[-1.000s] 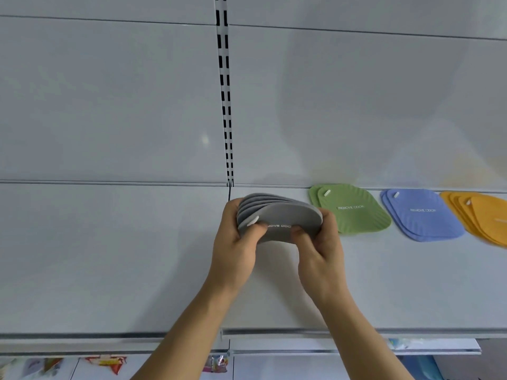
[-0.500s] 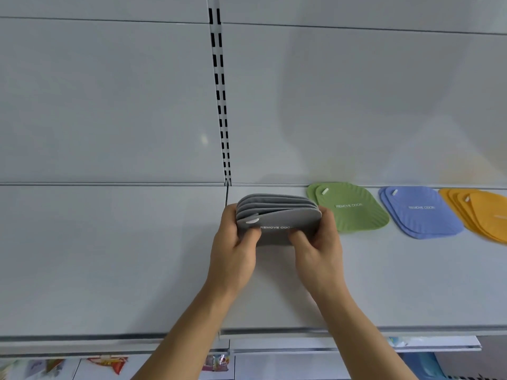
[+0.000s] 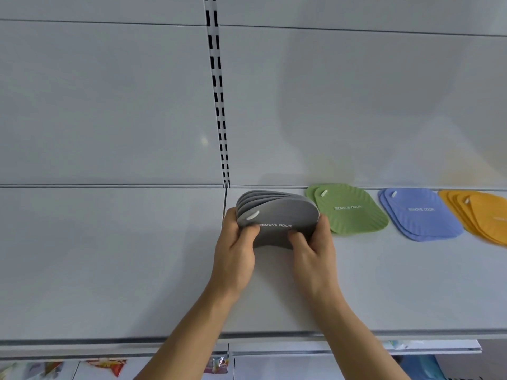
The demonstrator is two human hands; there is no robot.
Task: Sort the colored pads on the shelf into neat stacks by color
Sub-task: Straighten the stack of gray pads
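The white shelf (image 3: 109, 270) carries 4 color groups along its back edge. From the gray pads, at 3 o'clock in sequence: the green stack (image 3: 354, 212), the blue stack (image 3: 422, 215) and the orange stack (image 3: 482, 215), all lying flat. Green and blue each show 2 offset edges; orange is fanned and runs out of view on the right.

Judged status: colors are already separated, and 3 piles are down. Remaining work is to square and set down the gray pads, then probably tidy the fanned orange pile.

The gray pads (image 3: 282, 215) stand on edge between both hands, just beside the green stack at 9 o'clock, fanned at the top; about 6 edges are visible. The front pad reads "REMOVE ODOR".

The left hand (image 3: 236, 256) grips the left end, thumb curled over the front pad. The right hand (image 3: 312, 253) grips the right end likewise.

A slotted upright (image 3: 216, 91) rises at 11 o'clock. Nothing blocks the free surface in front.
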